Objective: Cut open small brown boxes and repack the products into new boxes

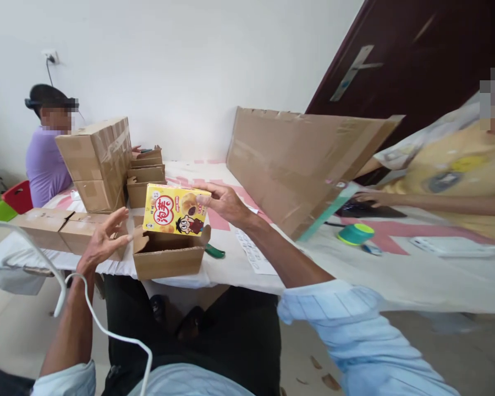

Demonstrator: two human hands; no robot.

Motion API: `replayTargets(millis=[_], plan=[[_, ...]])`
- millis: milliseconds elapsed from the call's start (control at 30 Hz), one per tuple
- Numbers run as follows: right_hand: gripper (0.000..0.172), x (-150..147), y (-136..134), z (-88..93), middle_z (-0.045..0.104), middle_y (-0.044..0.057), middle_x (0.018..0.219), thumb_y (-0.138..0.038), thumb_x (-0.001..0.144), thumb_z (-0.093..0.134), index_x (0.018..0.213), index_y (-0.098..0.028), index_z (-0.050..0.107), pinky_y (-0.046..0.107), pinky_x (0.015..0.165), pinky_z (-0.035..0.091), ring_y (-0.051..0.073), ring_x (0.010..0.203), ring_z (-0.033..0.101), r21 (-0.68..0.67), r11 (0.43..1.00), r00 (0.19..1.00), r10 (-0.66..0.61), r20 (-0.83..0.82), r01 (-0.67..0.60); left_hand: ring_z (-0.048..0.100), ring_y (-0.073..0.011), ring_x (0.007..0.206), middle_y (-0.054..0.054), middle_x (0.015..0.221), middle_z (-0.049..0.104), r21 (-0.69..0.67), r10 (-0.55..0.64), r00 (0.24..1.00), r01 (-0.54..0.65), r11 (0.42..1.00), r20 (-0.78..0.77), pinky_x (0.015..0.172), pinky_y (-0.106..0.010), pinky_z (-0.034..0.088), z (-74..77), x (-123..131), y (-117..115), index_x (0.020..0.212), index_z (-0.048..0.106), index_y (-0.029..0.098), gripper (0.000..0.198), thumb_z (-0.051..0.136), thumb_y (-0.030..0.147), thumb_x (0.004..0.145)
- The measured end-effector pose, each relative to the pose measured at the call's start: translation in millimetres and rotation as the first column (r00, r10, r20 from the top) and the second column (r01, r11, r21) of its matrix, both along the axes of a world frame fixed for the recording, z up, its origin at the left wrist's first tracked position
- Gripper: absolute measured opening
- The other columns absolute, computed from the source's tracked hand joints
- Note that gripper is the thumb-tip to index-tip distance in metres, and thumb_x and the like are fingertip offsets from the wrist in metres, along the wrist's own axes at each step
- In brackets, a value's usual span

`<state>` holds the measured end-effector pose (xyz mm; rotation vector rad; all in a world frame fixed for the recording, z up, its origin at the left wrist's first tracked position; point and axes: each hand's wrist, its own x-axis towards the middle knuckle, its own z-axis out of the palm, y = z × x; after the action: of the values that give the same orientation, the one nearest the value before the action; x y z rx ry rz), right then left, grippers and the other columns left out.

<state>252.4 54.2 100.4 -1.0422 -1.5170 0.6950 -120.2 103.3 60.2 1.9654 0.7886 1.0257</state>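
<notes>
My right hand [223,202] grips the right end of a yellow snack box [175,212] with a cartoon figure and puffs printed on its front. The box is held upright above an open brown carton [169,261] at the table's front edge; its lower edge overlaps the carton's opening, and whether it touches the inside is hidden. My left hand [105,242] is left of the carton, fingers spread, holding nothing. A green object [215,251] lies just right of the carton.
Closed cartons [45,225] lie at left, with stacked cartons [93,165] behind. A large cardboard sheet [301,159] leans across the table. A printed paper [253,256] and teal roll [355,234] lie rightward. One person sits at left, another at right. A white cable [94,316] hangs in front.
</notes>
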Motion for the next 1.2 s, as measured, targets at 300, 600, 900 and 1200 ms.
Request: replayTargets(millis=[300,600,900,1200], plan=[[0.074,-31,42,-2.2,0.076,0.007,0.127,-0.073,0.078,0.080,0.133,-0.026,0.063,0.038,0.085,0.067,0.025,0.110,0.074,0.029,0.999,0.961,0.026,-0.274,-0.019,0.078,-0.0278,0.095,-0.013,0.125,0.079,-0.116,0.009,0.945,0.031,0.993,0.327,0.079,-0.038,0.064,29.7,64,14,0.151,0.060,0.020,0.083,0.089,0.051,0.080],[0.055,-25,66,-9.8,0.078,0.009,0.116,-0.052,0.069,0.089,0.111,-0.019,0.074,0.033,0.080,0.064,0.021,0.095,0.074,-0.168,0.977,0.982,0.102,-0.156,-0.129,0.078,-0.0269,0.100,-0.015,0.120,0.078,-0.114,0.186,0.851,-0.149,0.982,0.491,0.079,-0.035,0.063,44.6,79,82,0.144,0.054,0.016,0.096,0.094,0.059,0.068],[0.037,-30,91,-13.0,0.081,0.010,0.112,-0.051,0.089,0.081,0.103,-0.017,0.077,0.025,0.076,0.056,0.020,0.098,0.073,-0.334,0.941,0.992,-0.020,0.125,0.061,0.078,-0.0268,0.094,-0.008,0.109,0.079,-0.187,-0.031,0.986,0.062,0.980,0.162,0.078,-0.032,0.061,50.4,99,94,0.155,0.049,0.024,0.103,0.094,0.033,0.063],[0.053,-23,109,-40.0,0.075,0.006,0.072,-0.062,0.069,0.095,0.074,-0.014,0.073,0.023,0.056,0.045,0.015,0.066,0.064,-0.521,0.850,0.974,0.050,0.220,0.074,0.073,-0.0230,0.075,-0.004,0.088,0.080,-0.315,0.067,0.996,-0.084,0.946,-0.064,0.059,-0.025,0.050,20.5,103,116,0.142,0.062,0.023,0.094,0.094,0.025,0.054]])
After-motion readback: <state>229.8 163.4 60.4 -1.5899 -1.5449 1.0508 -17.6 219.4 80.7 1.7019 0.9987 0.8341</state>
